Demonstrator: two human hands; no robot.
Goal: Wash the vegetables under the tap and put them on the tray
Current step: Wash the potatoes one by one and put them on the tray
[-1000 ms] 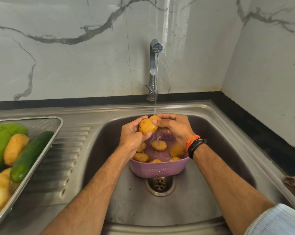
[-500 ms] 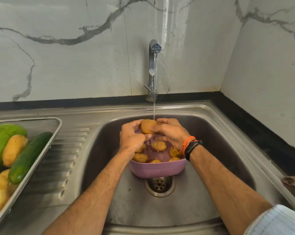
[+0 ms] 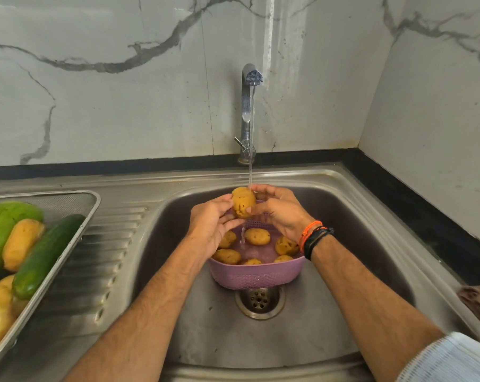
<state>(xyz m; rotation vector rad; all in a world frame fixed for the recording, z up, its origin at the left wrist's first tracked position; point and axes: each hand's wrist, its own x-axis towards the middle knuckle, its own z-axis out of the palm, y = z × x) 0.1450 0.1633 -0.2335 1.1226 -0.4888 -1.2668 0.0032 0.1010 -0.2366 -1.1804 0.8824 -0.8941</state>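
Observation:
Both hands hold one yellow-brown potato under the running tap, above a pink perforated basket in the steel sink. My left hand cups the potato from the left and below. My right hand grips it from the right, thumb across its front. Several more potatoes lie in the basket. On the drainboard to the left stands a metal mesh tray holding a cucumber, a large green vegetable and several potatoes.
The sink drain lies just in front of the basket. A ribbed drainboard separates tray and basin. Marble walls meet in a corner at the back right. A brown object pokes in at the right edge.
The potato has turned in my hands from lying sideways to standing more upright under the stream. Both hands stay above the basket.

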